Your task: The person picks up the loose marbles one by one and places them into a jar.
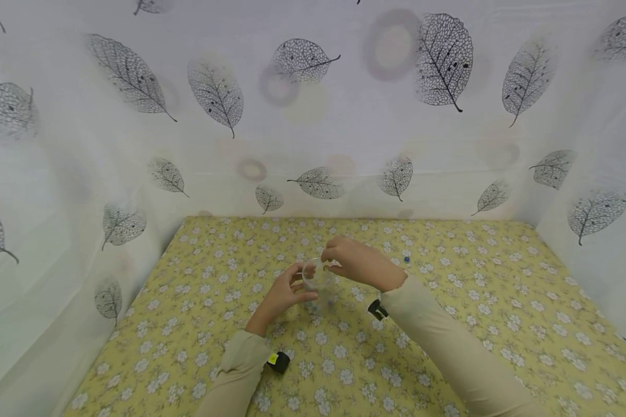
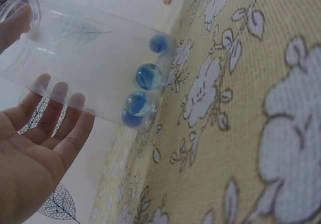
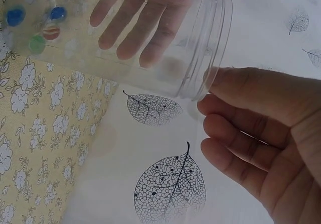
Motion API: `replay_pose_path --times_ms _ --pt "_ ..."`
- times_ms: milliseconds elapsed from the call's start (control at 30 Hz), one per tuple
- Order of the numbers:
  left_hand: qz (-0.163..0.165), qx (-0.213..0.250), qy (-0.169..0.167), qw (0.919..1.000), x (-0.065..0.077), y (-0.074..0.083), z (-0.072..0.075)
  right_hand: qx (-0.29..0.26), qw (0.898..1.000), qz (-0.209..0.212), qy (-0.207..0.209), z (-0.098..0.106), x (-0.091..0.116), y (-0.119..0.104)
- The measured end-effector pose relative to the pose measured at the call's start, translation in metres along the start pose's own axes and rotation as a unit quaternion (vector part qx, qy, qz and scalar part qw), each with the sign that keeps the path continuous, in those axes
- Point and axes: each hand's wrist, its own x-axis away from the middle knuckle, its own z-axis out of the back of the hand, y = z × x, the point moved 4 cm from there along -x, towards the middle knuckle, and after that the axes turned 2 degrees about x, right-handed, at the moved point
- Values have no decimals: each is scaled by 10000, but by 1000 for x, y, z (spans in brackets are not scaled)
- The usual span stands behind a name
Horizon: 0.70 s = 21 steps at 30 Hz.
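Observation:
A clear plastic jar (image 1: 320, 284) stands on the flowered cloth, its mouth uppermost. Several glass marbles (image 2: 148, 77) lie at its bottom, mostly blue in the left wrist view; a green marble (image 3: 37, 44) and a reddish one (image 3: 51, 32) show from the right wrist. My left hand (image 1: 291, 288) holds the jar's side, fingers spread along the wall and thumb near the rim. At the mouth is my right hand (image 1: 357, 262), with bent fingers and the thumb tip at the rim. A tiny dark-gold spot shows by its fingertips; I cannot tell whether they pinch something.
One dark blue marble (image 1: 407, 259) lies on the yellow flowered cloth (image 1: 475, 324), to the right beyond my right wrist. White leaf-printed curtains (image 1: 313, 127) rise behind the table and at both sides. Black camera mounts (image 1: 279, 362) sit at both wrists, close over the cloth.

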Motion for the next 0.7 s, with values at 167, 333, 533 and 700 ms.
replay_pose_path --times_ms 167,333,533,700 --pt "45 26 12 10000 0 0 0 -33 10000 -52 -64 1 0 -1" --pt "31 27 3 10000 1 1 0 -67 10000 -44 -58 0 0 -1" --pt "20 -3 -6 10000 1 1 -1 -65 10000 -33 -47 0 1 0" --pt "31 -36 -3 10000 0 0 0 -90 9999 -15 -50 0 1 0"
